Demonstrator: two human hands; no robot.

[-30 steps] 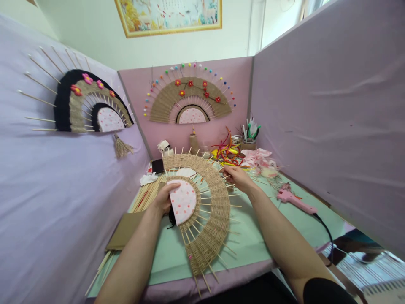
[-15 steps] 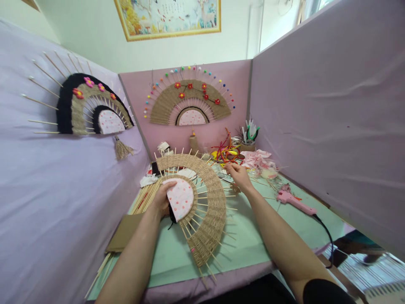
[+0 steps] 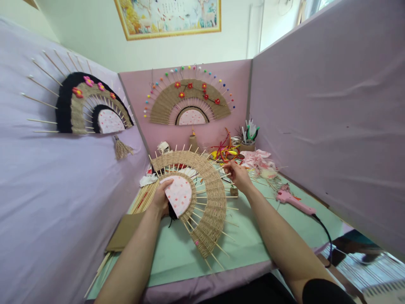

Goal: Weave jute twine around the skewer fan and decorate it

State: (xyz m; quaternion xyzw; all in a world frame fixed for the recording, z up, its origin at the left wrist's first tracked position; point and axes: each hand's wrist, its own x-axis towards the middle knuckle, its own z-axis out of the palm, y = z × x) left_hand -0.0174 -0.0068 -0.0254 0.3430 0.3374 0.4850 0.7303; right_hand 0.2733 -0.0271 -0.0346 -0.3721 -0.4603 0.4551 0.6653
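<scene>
A half-round woven fan (image 3: 216,198) of tan twine on thin sticks stands tilted over the table. My left hand (image 3: 162,199) is closed on its straight edge, thumb on the white, pink-dotted centre panel (image 3: 179,196) and fingers hidden behind. A black strand hangs below that hand. My right hand (image 3: 237,174) is closed in a pinch at the fan's upper right rim, beside the stick tips; what lies between its fingertips is too small to make out. Just under it is a small brown bundle (image 3: 233,192), seemingly twine. A pink mark shows near the fan's lower end.
A pink glue gun (image 3: 295,201) with a black cord lies at right. Behind are coloured pipe cleaners (image 3: 226,150), crumpled pink-dotted cloth (image 3: 257,158) and a tool jar (image 3: 248,145). Loose sticks (image 3: 146,196) and brown cardboard (image 3: 125,232) lie left. Finished fans (image 3: 190,99) hang on the partitions.
The fan has turned slightly, its lower end moving right and up. My right hand stays near the rim, its fingertips now closer to the stick tips. The brown bundle has shifted slightly down.
</scene>
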